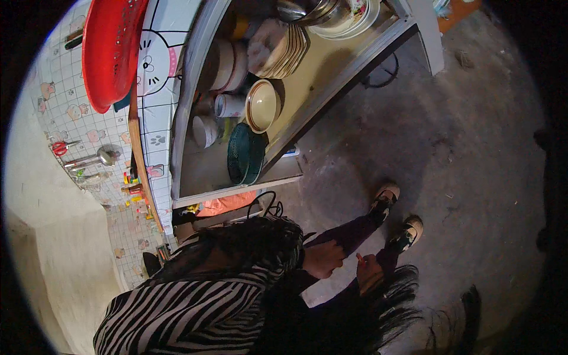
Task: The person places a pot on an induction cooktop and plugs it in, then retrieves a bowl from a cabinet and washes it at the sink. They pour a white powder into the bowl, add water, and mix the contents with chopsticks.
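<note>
My left hand (325, 259) is in front of my body with its fingers curled inward. Whether anything is inside it is hidden. Close beside it, with a small gap between, my right hand (369, 273) is also bent at the fingers. A small bright red spot (362, 261) shows at the right fingertips; it is too small and dim to tell whether it is a held thing or part of a finger. Both hands are above my dark trouser legs (348, 233), well apart from the open cabinet shelf (306, 84).
On the shelf are a cream bowl (262, 105), stacked plates (284, 49), a dark green basket (245, 155) and a white cup (205, 131). A red colander (108, 53) stands above on the cat-patterned counter (155, 115). Concrete floor (470, 146) spreads to the right; loose hair (399, 297) hangs near my right hand.
</note>
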Demonstrator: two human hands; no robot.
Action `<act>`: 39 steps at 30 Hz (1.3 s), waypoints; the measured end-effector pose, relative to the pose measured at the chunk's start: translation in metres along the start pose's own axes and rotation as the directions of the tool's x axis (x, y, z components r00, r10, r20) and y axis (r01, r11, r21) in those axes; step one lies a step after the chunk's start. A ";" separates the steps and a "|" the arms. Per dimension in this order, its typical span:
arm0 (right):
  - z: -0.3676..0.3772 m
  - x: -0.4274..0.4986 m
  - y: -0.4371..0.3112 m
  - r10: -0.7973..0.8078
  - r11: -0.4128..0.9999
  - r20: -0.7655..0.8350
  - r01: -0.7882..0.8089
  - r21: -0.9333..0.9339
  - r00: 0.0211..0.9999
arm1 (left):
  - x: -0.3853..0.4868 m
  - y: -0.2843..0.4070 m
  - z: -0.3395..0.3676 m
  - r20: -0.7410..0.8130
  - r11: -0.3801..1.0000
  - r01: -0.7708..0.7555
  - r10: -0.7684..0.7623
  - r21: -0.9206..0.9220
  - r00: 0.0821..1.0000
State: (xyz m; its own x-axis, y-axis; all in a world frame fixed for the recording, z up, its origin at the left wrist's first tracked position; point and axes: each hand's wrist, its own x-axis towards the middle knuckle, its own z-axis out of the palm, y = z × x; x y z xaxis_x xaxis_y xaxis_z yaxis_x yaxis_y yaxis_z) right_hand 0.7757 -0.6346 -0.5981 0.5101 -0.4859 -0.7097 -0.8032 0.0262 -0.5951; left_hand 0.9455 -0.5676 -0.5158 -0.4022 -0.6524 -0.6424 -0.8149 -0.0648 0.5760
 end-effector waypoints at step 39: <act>-0.109 -0.040 -0.008 -0.023 0.992 -0.340 -0.020 -0.122 0.940 | 0.013 0.000 -0.015 -0.107 0.921 -0.076 0.126 0.383 0.986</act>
State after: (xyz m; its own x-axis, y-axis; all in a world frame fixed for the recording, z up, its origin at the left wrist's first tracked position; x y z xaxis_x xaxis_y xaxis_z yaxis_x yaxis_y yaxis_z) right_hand 0.7280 -0.7102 -0.5242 0.3929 -0.7546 -0.5255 -0.8447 -0.0704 -0.5305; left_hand 0.9462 -0.5872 -0.5167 -0.4545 -0.7323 -0.5071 -0.8796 0.2791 0.3852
